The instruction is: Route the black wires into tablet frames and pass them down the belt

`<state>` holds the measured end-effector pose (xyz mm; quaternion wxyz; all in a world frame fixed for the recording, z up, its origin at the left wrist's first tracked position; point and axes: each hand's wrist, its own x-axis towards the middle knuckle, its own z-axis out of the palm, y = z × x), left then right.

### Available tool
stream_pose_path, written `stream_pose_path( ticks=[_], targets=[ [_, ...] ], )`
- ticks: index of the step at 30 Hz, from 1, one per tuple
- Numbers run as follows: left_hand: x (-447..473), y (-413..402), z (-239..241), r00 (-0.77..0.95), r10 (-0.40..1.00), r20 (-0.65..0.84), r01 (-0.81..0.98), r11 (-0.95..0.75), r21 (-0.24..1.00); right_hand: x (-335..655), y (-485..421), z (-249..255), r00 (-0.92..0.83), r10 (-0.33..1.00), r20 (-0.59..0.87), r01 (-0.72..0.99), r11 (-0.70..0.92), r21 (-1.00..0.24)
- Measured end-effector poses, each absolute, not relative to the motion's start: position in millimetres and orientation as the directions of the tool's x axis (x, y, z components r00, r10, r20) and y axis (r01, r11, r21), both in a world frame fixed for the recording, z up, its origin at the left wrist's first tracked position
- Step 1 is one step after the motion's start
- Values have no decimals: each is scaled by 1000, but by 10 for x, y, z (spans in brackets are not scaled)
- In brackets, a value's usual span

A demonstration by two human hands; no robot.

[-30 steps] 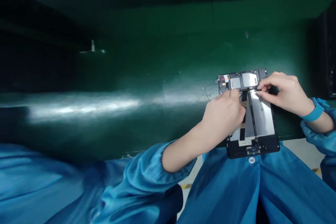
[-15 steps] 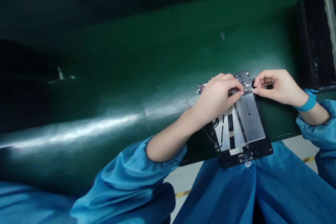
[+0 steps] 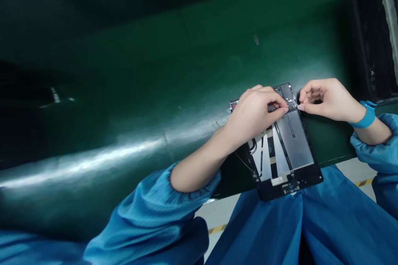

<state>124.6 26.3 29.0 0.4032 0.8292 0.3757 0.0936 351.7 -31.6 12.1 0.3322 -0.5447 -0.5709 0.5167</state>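
Note:
An opened tablet (image 3: 299,145), its inner parts and ribbon cables exposed, lies at a slant with its lower end past the table's front edge. Over its upper part, my left hand (image 3: 253,109) has thumb and forefinger pinched together near a small round component. What the pinch holds, if anything, is too small to make out. At the tablet's upper right edge is my right hand (image 3: 325,98), fingers curled and thumb tip against that edge. Whether a small piece sits in its fingertips cannot be seen. A thin wire (image 3: 243,162) sticks out from the tablet's left side.
The green table mat (image 3: 139,103) stretches far to the left, with a bright glare band. A dark tray-like object (image 3: 370,45) stands at the right. A small scrap (image 3: 256,40) lies farther back. A blue band (image 3: 364,116) circles my right wrist.
The view has shifted slightly. My left fingertips stay at the same spot on the tablet, while my right fingers have opened a little at its edge.

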Motion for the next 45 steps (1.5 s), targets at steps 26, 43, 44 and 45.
stream_pose_path(
  ticks=[26, 43, 44, 45],
  targets=[
    [1356, 148, 143, 628, 777, 46, 569, -499, 654, 3344, -296, 10, -95, 991, -96, 198, -76, -977],
    [1412, 118, 176, 629, 775, 62, 576, -518, 632, 3341, -350, 64, -41, 997, -58, 272, -44, -961],
    [1415, 120, 173, 629, 775, 66, 575, -520, 632, 3347, -347, 60, -40, 998, -58, 271, -45, -961],
    [1418, 124, 174, 630, 774, 64, 575, -520, 632, 3358, -341, 53, -44, 997, -63, 258, -49, -965]
  ],
)
